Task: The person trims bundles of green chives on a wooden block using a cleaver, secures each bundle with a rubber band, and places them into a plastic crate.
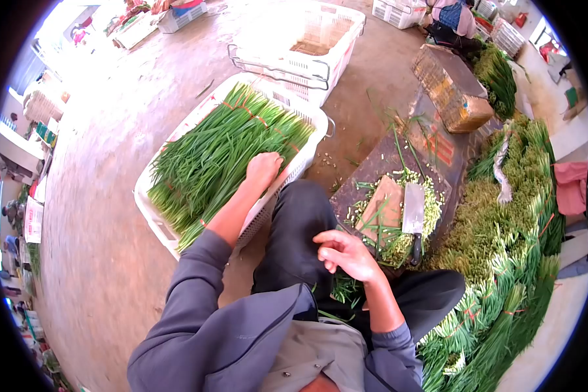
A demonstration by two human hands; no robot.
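A white plastic crate (157, 219) to my left is full of long green chives (209, 147), tied in bundles with red bands. My left hand (264, 171) is at the crate's near right side, its fingers curled down into the leaves; the fingertips are hidden. My right hand (349, 253) hovers over my lap beside my knee, fingers loosely bent and apart, with nothing in it. Nearest to it is a dark board (359, 189) strewn with chopped stem bits. On that board lie a cleaver (413, 209) with a black handle and a small wooden block (380, 206).
Another white crate (336, 72) with metal handles stands behind the full one. A taped box (454, 85) rests at the board's far end. Many chive bundles (496, 255) are piled to my right, with a pale twisted strip (502, 170) on top. A person (454, 23) sits at far right.
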